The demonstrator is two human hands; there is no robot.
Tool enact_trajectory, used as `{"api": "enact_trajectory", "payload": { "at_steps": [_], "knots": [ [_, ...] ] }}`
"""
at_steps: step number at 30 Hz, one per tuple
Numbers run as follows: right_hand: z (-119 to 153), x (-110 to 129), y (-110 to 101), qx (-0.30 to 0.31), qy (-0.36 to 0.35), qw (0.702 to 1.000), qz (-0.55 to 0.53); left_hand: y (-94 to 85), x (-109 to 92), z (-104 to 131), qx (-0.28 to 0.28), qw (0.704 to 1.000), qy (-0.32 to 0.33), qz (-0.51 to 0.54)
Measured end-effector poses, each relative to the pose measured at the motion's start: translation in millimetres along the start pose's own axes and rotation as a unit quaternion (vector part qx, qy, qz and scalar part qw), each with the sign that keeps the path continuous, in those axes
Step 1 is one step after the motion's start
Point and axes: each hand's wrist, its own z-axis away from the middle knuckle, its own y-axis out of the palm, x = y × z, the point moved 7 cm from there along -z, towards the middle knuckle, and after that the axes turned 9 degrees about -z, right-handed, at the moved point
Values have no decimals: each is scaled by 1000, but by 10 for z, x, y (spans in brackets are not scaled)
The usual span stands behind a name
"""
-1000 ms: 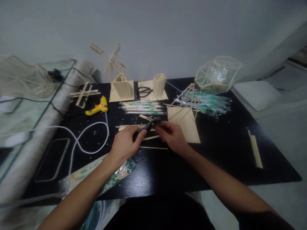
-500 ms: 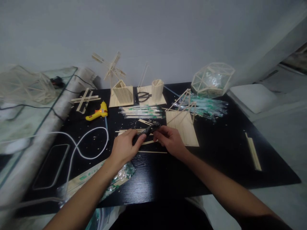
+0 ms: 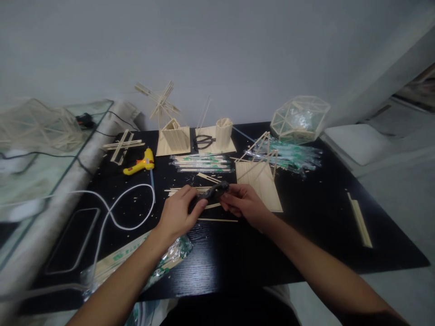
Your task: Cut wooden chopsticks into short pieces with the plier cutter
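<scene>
My left hand (image 3: 180,209) is wrapped around a dark, curved hand tool (image 3: 215,192) that looks like a pair of pliers; its exact kind is unclear. At the far end of this tool, the fingertips of my right hand (image 3: 246,203) are pinched together, and what they hold is hidden. Under both hands lie thin wooden sticks (image 3: 212,206) on the black table. One single stick (image 3: 217,220) rests just in front of them. Close to my right hand is a square wooden base (image 3: 260,185) with a thin stick frame (image 3: 268,147) standing on it.
A yellow glue gun (image 3: 141,164) and a white cable (image 3: 127,227) lie to the left. Bagged sticks (image 3: 202,163) are behind my hands, another bag (image 3: 118,253) under my left forearm. Stick models (image 3: 176,138) stand along the wall. Flat sticks (image 3: 360,224) lie right.
The whole view has shifted slightly, so things sit a little lower. The dark tool has tilted flatter between my hands. My right fingers stay at its end.
</scene>
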Motion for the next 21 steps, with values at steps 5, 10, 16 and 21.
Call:
{"api": "enact_trajectory", "payload": {
  "at_steps": [5,10,16,21],
  "knots": [
    [7,-33,17,28,13,999,-31,-22,6,13,-8,1000,17,20],
    [30,-80,56,56,36,995,-68,-31,5,16,-5,999,39,32],
    [51,-240,125,130,117,970,-167,-68,-21,11,-4,996,74,54],
    [70,-316,179,164,181,941,-233,-52,-26,17,1,993,93,72]
  ]
}}
